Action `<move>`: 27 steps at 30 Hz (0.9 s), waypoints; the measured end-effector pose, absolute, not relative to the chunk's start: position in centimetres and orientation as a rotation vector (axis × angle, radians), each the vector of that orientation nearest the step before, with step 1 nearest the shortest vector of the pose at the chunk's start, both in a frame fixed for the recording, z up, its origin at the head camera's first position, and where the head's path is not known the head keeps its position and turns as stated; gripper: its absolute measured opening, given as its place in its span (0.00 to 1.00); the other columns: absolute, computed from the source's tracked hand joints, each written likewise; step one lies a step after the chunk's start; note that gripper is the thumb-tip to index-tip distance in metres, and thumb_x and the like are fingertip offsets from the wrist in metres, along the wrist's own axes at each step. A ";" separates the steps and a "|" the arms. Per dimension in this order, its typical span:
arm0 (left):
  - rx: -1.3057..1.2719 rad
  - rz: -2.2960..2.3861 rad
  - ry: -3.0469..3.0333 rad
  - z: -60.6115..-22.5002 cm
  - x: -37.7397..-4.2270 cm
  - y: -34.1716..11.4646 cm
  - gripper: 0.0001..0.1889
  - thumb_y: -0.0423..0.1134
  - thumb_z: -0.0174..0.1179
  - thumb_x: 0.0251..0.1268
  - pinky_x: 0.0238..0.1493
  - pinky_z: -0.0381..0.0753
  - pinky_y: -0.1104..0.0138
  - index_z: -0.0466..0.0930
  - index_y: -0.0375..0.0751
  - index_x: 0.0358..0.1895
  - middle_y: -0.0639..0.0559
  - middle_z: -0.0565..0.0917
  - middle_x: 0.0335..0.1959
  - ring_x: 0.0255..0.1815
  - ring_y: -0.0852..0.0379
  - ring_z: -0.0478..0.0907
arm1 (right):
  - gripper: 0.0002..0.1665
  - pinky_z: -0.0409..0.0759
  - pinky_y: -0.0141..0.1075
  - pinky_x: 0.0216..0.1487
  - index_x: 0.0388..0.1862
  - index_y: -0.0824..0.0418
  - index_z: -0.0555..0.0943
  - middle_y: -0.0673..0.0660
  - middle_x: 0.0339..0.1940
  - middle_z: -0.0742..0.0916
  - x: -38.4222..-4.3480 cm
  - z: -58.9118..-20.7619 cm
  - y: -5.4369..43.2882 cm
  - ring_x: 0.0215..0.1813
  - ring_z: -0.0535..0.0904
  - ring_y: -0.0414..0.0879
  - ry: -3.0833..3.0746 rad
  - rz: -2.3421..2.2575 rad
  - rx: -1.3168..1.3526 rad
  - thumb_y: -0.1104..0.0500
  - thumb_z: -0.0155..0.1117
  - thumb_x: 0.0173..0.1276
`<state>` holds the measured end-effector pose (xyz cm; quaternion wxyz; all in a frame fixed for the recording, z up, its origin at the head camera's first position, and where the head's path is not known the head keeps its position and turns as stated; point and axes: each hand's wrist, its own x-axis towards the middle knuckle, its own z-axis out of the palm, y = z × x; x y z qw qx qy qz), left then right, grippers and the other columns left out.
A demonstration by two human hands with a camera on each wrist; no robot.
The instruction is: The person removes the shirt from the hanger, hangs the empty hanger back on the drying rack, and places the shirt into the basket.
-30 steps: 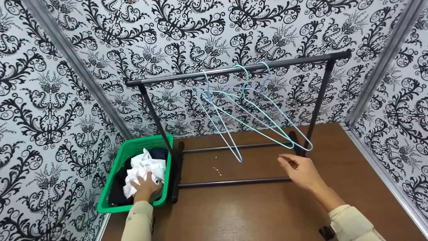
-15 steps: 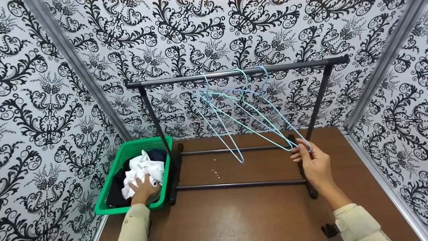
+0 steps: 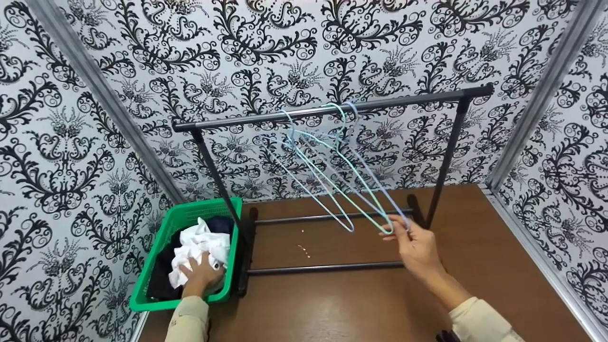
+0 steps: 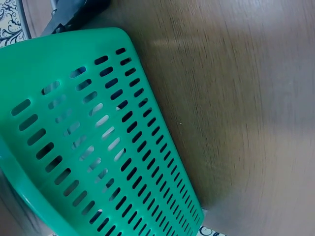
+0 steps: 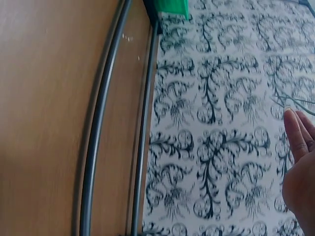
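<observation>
In the head view my left hand [image 3: 203, 276] lies on a crumpled white garment [image 3: 209, 243], fingers spread over it, inside the green basket [image 3: 138, 289]. My right hand [image 3: 420, 249] pinches the lower right ends of a green hanger [image 3: 390, 232] and a blue hanger [image 3: 378, 180] between thumb and fingers. Both hang by their hooks from the rail [image 3: 418, 98]. To their left hangs a light-blue hanger [image 3: 352, 230], apart from the hand. The right wrist view catches part of the right hand [image 5: 301, 147] at its edge. The left wrist view shows only the basket's slotted wall [image 4: 54, 69].
Dark clothes [image 3: 164, 278] lie around the white garment. The rack's black posts [image 3: 213, 166] and lower bars [image 3: 327, 268] stand on the brown table [image 3: 323, 308]. Small pale specks [image 3: 304, 249] dot the tabletop. Patterned walls [image 3: 266, 61] close off the back and sides.
My right hand has reached up to the hangers and pushed the blue and green ones leftward, nearer the light-blue one. My left hand stays on the white garment.
</observation>
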<state>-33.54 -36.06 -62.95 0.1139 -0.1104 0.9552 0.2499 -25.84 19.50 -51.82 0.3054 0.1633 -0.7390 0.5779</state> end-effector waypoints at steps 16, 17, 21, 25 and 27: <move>-0.330 0.738 2.835 -61.4 -33.4 -35.1 0.45 0.48 0.56 0.72 0.78 0.34 0.19 0.48 0.28 0.83 0.11 0.37 0.81 0.81 0.09 0.23 | 0.15 0.85 0.22 0.33 0.58 0.68 0.87 0.58 0.37 0.95 -27.6 -52.1 15.8 0.33 0.88 0.28 -2.016 1.429 0.595 0.73 0.60 0.78; -0.328 0.755 2.830 -61.4 -33.5 -35.1 0.45 0.48 0.55 0.72 0.78 0.32 0.20 0.47 0.28 0.84 0.11 0.36 0.82 0.81 0.09 0.21 | 0.16 0.84 0.22 0.33 0.58 0.66 0.87 0.58 0.38 0.95 -27.7 -52.0 15.9 0.33 0.88 0.28 -2.020 1.413 0.596 0.73 0.61 0.78; -0.318 0.802 2.812 -61.3 -34.2 -35.1 0.46 0.48 0.55 0.72 0.77 0.33 0.19 0.46 0.31 0.85 0.12 0.32 0.82 0.79 0.09 0.17 | 0.18 0.82 0.21 0.31 0.60 0.66 0.87 0.59 0.39 0.95 -28.2 -52.1 16.8 0.32 0.85 0.27 -2.008 1.358 0.592 0.74 0.62 0.76; -0.351 0.760 2.823 -60.6 -33.7 -34.3 0.45 0.49 0.55 0.75 0.74 0.43 0.16 0.46 0.33 0.86 0.14 0.32 0.83 0.80 0.10 0.19 | 0.21 0.83 0.20 0.31 0.61 0.69 0.86 0.59 0.40 0.95 -28.0 -52.5 18.1 0.35 0.85 0.23 -1.979 1.352 0.607 0.77 0.65 0.71; -0.371 0.743 2.826 -60.1 -33.4 -33.8 0.45 0.49 0.55 0.76 0.71 0.46 0.14 0.45 0.35 0.86 0.16 0.30 0.84 0.81 0.11 0.19 | 0.24 0.85 0.21 0.33 0.62 0.70 0.85 0.56 0.42 0.95 -27.9 -52.8 18.9 0.38 0.88 0.24 -1.959 1.368 0.628 0.79 0.65 0.68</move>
